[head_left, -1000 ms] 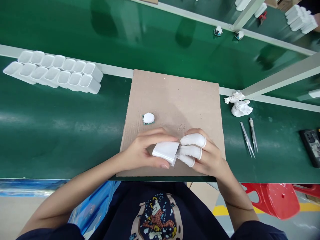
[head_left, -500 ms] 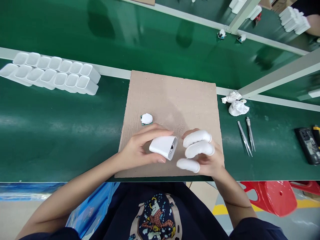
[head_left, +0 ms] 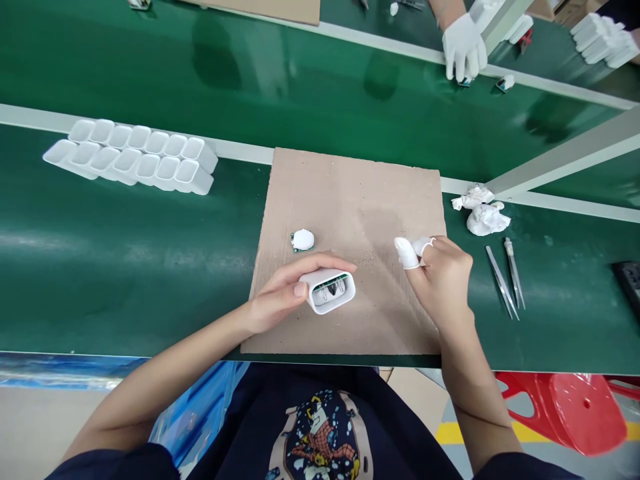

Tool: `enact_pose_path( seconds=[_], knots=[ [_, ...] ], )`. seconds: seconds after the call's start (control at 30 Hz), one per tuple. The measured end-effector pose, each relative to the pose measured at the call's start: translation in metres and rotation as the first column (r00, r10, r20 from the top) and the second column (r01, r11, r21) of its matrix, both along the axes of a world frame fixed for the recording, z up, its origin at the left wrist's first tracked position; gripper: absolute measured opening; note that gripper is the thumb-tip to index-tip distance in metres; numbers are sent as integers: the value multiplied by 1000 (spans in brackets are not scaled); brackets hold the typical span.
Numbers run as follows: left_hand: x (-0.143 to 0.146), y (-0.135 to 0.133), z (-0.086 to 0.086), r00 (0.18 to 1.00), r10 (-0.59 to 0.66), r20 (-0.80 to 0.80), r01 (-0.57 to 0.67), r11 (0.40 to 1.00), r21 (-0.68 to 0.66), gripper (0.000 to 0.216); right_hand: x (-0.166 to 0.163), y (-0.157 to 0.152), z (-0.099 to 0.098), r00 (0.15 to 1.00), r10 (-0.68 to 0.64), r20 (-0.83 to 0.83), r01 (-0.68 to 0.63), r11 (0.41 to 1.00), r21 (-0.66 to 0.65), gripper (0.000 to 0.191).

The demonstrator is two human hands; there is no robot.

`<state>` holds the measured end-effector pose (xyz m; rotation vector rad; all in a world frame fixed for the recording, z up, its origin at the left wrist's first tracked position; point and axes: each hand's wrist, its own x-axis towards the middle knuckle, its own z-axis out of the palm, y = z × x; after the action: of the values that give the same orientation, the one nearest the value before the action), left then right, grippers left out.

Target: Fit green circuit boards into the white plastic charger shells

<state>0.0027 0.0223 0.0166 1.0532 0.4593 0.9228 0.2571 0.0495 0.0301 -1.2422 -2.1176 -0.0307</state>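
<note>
My left hand (head_left: 280,293) grips a white plastic housing (head_left: 333,291) above the cardboard sheet (head_left: 350,200), its open end turned toward me with a green circuit board visible inside. My right hand (head_left: 440,273), with white finger cots on its fingertips, hovers over the sheet's right side, fingers curled together and apart from the housing; I cannot make out anything in them. A small white round part on a green board (head_left: 303,240) lies on the cardboard just beyond my left hand.
Two rows of white housings (head_left: 135,157) stand at the left on the green belt (head_left: 125,247). Crumpled white wipes (head_left: 481,212) and tweezers (head_left: 507,277) lie to the right. A co-worker's gloved hand (head_left: 463,47) reaches in at the far side. A red stool (head_left: 570,407) stands below.
My right hand let go of the housing and drew away to the right, curling its fingers. My left hand turned the housing's open end toward me. A gloved hand appeared at the far side.
</note>
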Motion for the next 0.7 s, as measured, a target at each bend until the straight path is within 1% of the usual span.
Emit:
enact_pose_path(
  seconds=[0.03, 0.07, 0.1, 0.13, 0.17, 0.2, 0.27, 0.3, 0.33, 0.4, 0.5, 0.6, 0.7],
  knots=[
    [0, 0, 0, 1000, 0, -11, 0, 1000, 9, 48, -2, -1, 1, 999, -17, 27, 17, 1000, 4, 29],
    [0, 0, 0, 1000, -4, -22, 4, 1000, 12, 48, -5, -3, 2, 1000, -11, 22, 11, 1000, -2, 19],
    [0, 0, 0, 1000, -13, -26, 13, 1000, 8, 48, -10, -6, 5, 1000, 22, -10, -22, 1000, -10, 6],
    [0, -1, -1, 999, -24, -25, 24, 1000, -3, 48, -14, -11, 7, 995, 81, -59, -82, 996, -15, 11],
    [0, -1, -1, 999, -35, -24, 35, 999, -16, 48, -20, -17, 10, 981, 161, -110, -163, 987, -5, 21],
    [0, -2, -2, 999, -46, -21, 46, 998, -30, 47, -24, -24, 12, 957, 246, -151, -246, 969, 20, 26],
    [0, -4, -5, 997, -70, -17, 69, 996, -51, 47, -32, -36, 15, 904, 389, -174, -380, 921, 85, 25],
    [0, -4, -6, 996, -82, -18, 81, 995, -52, 48, -35, -41, 14, 889, 429, -157, -417, 903, 107, 24],
    [1, -5, -8, 995, -94, -23, 92, 994, -52, 48, -37, -44, 13, 887, 442, -131, -429, 896, 116, 25],
    [2, -6, -10, 993, -113, -41, 111, 993, -47, 51, -38, -48, 8, 899, 428, -93, -418, 902, 112, 29],
    [5, -7, -12, 988, -128, -90, 125, 991, -39, 52, -38, -49, 2, 911, 403, -88, -394, 913, 107, 32],
    [6, -9, -13, 989, -107, -106, 104, 994, -31, 49, -39, -50, -2, 910, 407, -83, -393, 909, 139, 32],
    [5, -10, -14, 991, -72, -112, 71, 997, -15, 46, -43, -51, -6, 910, 403, -93, -382, 905, 186, 28]
  ],
)
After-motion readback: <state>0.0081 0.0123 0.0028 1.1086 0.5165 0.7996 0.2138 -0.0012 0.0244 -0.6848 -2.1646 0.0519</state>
